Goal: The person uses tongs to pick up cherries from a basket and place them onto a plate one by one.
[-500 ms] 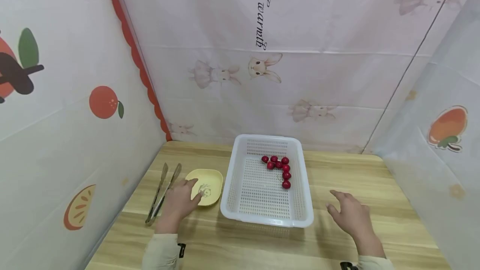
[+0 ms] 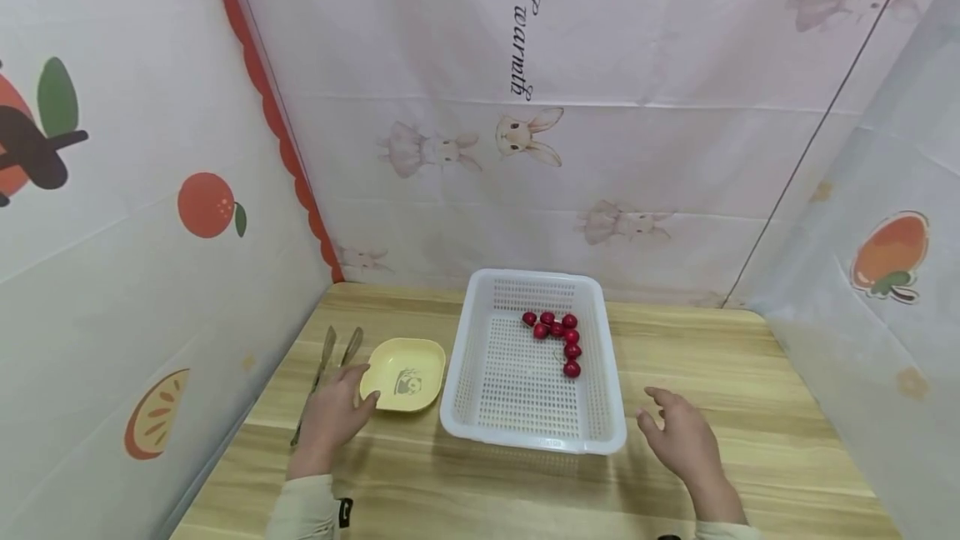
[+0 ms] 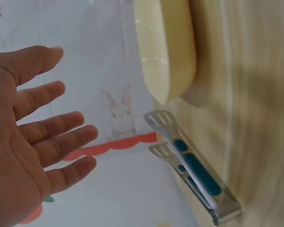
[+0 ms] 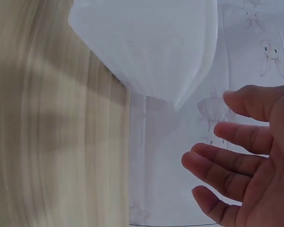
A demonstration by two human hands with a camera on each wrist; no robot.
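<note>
My left hand (image 2: 333, 412) hovers over the metal tongs (image 2: 327, 365), just left of a small yellow dish (image 2: 407, 375) with an animal drawing in it. In the left wrist view its fingers are spread and hold nothing; the tongs (image 3: 189, 170) with teal grips lie spread apart beyond them. To the right of a white perforated basket (image 2: 452, 407), my right hand (image 2: 682, 440) is held in the air, its fingers loosely extended and nothing in them. Several red cherries (image 2: 557, 329) lie inside the basket, toward its back right.
All of this stands on a wood-grain table (image 2: 480, 490). A printed cloth wall (image 2: 450, 48) rises behind the table, with further cloth walls on the left (image 2: 112, 273) and right (image 2: 832, 232).
My left hand has moved left, off the dish and over the tongs. My right hand has shifted slightly left toward the basket. The basket and cherries stay where they were.
</note>
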